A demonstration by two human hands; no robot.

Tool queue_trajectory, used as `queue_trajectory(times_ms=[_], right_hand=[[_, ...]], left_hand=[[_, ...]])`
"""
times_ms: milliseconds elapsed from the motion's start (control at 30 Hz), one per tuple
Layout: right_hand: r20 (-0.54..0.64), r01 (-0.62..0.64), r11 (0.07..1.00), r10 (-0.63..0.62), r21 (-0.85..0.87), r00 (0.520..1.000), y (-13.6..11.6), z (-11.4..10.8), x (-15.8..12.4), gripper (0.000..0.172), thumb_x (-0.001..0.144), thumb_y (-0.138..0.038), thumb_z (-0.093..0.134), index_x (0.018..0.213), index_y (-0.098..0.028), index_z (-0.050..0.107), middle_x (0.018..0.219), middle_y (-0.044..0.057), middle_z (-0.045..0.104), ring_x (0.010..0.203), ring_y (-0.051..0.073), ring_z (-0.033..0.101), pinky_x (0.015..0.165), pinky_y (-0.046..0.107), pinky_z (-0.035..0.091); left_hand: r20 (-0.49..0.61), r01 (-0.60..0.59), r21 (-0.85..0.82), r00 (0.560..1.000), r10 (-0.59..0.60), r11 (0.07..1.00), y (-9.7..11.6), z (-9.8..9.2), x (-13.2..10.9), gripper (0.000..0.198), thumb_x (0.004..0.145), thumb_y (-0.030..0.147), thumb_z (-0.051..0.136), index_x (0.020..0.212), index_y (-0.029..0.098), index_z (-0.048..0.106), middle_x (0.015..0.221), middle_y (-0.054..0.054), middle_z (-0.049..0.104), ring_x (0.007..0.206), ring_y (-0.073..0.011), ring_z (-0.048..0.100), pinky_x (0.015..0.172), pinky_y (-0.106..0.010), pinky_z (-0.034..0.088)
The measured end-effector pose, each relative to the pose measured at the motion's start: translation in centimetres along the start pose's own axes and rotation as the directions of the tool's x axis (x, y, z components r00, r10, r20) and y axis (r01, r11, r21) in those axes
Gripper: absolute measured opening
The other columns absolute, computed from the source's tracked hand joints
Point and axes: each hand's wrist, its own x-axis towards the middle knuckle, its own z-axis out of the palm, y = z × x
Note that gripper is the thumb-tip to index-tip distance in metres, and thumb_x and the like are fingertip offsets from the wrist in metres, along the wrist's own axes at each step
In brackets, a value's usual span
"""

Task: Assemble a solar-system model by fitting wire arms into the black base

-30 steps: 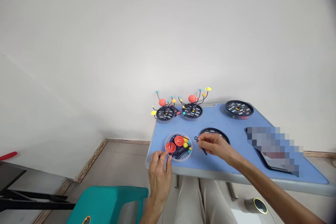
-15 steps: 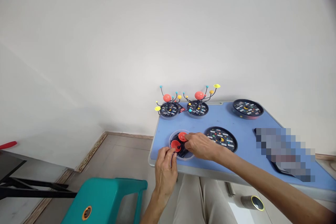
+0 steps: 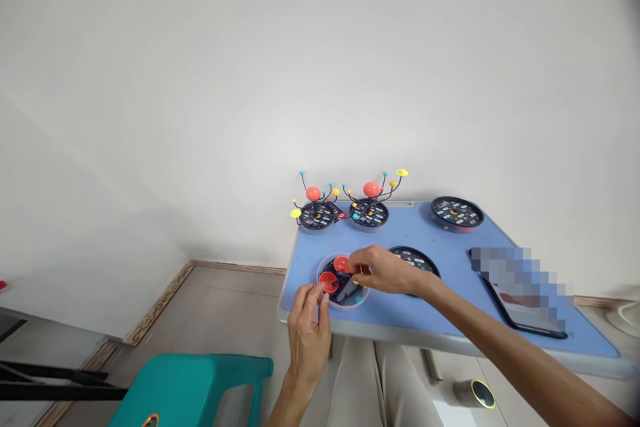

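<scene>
Tray (image 3: 345, 307) on desk (image 3: 305, 260), planet models (image 3: 369, 215) behind, disc (image 3: 415, 260) right.

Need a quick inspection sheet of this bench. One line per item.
surface: grey-rimmed blue table, top in view.
job's things: clear round plastic dish holding two red half-spheres and black parts; black round disc partly behind the right hand.
clutter: two assembled planet models with red spheres on black round bases; third black round disc; pixelated dark-edged slab.
grips: left hand at the nearer half-sphere; right hand reaching over the dish to the farther one. Hold unclear.
cables: nothing seen.
surroundings: white wall, teal plastic stool, metal can with yellow rim on the floor.
</scene>
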Motion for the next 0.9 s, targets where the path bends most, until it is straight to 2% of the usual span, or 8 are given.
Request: queue_trajectory(times_ms=[67,167,300,467,600,700,800,900], right_hand=[[0.018,-0.051,0.931,0.048,0.361,0.999,0.5,-0.1,-0.9,0.007,0.08,-0.021,0.057,0.074,-0.018,0.056,0.062,-0.003,0.055,0.056,0.011,0.048,0.052,0.023,0.034],[0.077,-0.098,0.674,0.062,0.732,0.995,1.0,0.6,-2.3,0.019,0.08,-0.034,0.065,0.083,-0.017,0.057,0.061,-0.005,0.053,0.051,0.009,0.047,0.046,0.022,0.035],[0.016,-0.061,0.417,0.111,0.907,0.994,1.4,1.9,-3.9,0.033,0.074,-0.04,0.074,0.093,-0.017,0.06,0.064,-0.005,0.054,0.051,0.009,0.052,0.044,0.02,0.038],[-0.065,0.022,0.203,0.212,0.979,0.975,2.0,2.3,-5.3,0.039,0.07,-0.039,0.079,0.096,-0.016,0.061,0.073,0.001,0.066,0.051,0.009,0.056,0.044,0.021,0.041],[-0.09,0.063,0.106,0.281,0.992,0.955,2.4,2.7,-5.9,0.038,0.068,-0.035,0.081,0.094,-0.016,0.062,0.074,0.002,0.068,0.051,0.009,0.056,0.044,0.02,0.042],[-0.102,0.083,0.072,0.316,0.994,0.943,2.4,3.4,-6.6,0.034,0.067,-0.036,0.081,0.087,-0.016,0.061,0.074,0.002,0.068,0.05,0.009,0.056,0.044,0.021,0.043],[-0.111,0.081,0.099,0.351,0.992,0.93,2.4,4.0,-8.0,0.031,0.067,-0.035,0.081,0.079,-0.018,0.059,0.077,0.003,0.068,0.055,0.012,0.059,0.047,0.023,0.046],[-0.117,0.048,0.182,0.391,0.982,0.913,2.4,4.4,-9.6,0.029,0.067,-0.036,0.08,0.08,-0.018,0.063,0.079,0.004,0.068,0.061,0.014,0.061,0.055,0.027,0.049]], left_hand=[[0.018,0.02,-0.081,1.0,-0.019,0.996,1.0,0.6,0.4,0.027,0.096,0.029,0.047,0.115,0.02,0.063,0.094,-0.007,0.065,0.082,-0.0158,0.064,0.074,-0.029,0.055],[0.101,0.085,-0.192,0.993,-0.066,0.978,2.6,1.8,0.9,0.036,0.095,0.032,0.05,0.129,0.021,0.056,0.092,-0.006,0.065,0.074,-0.0136,0.062,0.071,-0.028,0.056],[0.139,0.109,-0.287,0.988,-0.071,0.952,4.3,3.5,0.4,0.04,0.093,0.035,0.054,0.13,0.02,0.055,0.095,-0.007,0.066,0.081,-0.0155,0.063,0.074,-0.03,0.056],[0.095,0.149,-0.317,0.988,-0.124,0.937,5.0,4.9,-2.2,0.032,0.098,0.031,0.043,0.122,0.016,0.058,0.082,-0.005,0.067,0.071,-0.0133,0.063,0.066,-0.026,0.055],[0.057,0.017,-0.3,0.998,0.0,0.954,5.6,5.7,-3.3,0.03,0.093,0.031,0.054,0.119,0.016,0.059,0.083,-0.005,0.068,0.07,-0.0131,0.064,0.065,-0.025,0.056],[0.009,-0.06,-0.284,0.998,0.065,0.957,6.1,6.2,-3.0,0.02,0.091,0.03,0.057,0.106,0.018,0.064,0.081,-0.004,0.068,0.068,-0.0133,0.064,0.066,-0.025,0.056],[0.05,-0.003,-0.299,0.999,0.019,0.954,6.3,6.5,-2.9,0.019,0.095,0.028,0.05,0.091,0.02,0.066,0.076,-0.004,0.068,0.069,-0.0141,0.065,0.066,-0.025,0.055],[0.16,0.13,-0.366,0.984,-0.075,0.921,6.3,7.3,-3.3,0.024,0.094,0.034,0.05,0.087,0.02,0.067,0.073,-0.004,0.067,0.063,-0.0141,0.063,0.06,-0.025,0.054]])
